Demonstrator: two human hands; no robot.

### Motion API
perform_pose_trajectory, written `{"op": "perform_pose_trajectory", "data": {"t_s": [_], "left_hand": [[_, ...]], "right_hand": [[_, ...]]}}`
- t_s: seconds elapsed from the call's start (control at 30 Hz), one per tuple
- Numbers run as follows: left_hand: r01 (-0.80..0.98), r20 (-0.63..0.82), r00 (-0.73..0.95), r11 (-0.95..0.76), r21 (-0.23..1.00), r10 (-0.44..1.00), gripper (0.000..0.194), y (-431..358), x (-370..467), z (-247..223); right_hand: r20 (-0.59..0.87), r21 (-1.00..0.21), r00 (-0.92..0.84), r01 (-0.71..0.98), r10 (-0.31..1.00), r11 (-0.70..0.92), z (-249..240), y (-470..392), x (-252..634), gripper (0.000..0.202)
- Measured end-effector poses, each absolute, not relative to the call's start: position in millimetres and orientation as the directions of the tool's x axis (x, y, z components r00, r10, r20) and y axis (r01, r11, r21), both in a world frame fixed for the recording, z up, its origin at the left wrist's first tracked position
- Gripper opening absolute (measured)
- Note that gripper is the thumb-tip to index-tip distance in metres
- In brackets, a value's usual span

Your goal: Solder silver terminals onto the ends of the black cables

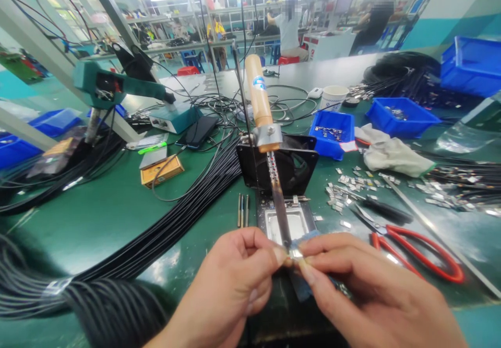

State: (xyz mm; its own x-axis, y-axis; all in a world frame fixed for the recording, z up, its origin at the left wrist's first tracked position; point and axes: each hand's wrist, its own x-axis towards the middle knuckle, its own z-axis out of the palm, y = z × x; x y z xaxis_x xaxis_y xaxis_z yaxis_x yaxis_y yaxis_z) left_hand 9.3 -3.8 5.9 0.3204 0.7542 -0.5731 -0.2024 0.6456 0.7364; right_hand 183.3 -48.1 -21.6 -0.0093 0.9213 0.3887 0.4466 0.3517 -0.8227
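small metal piece [296, 253] just by the tip of the soldering iron [272, 166], pinched in my right hand [364, 280]; left hand [235, 275], thumb and forefinger pressed together, contents hidden. bracket [267, 136] clamps iron tip-down, presumably freeing both hands.

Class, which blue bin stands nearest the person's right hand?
The blue bin immediately right of the black fan; the other blue bins all stand farther away.
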Motion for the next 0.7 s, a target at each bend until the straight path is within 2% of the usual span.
{"op": "perform_pose_trajectory", "data": {"t_s": [0.47, 0.7], "left_hand": [[-0.211, -0.58, 0.329, 0.657, 0.724, 0.745, 0.028, -2.4, 7.8, 3.9], [-0.203, -0.579, 0.324, 0.653, 0.729, 0.748, 0.032, -3.7, 6.5, 2.5]], "right_hand": [[0.39, -0.823, 0.022, 0.457, 0.921, 0.338, -18.9, -46.2, 181.3, 0.012], [0.39, -0.836, 0.034, 0.433, 0.92, 0.338, -20.3, -50.7, 180.9, 0.013]]}}
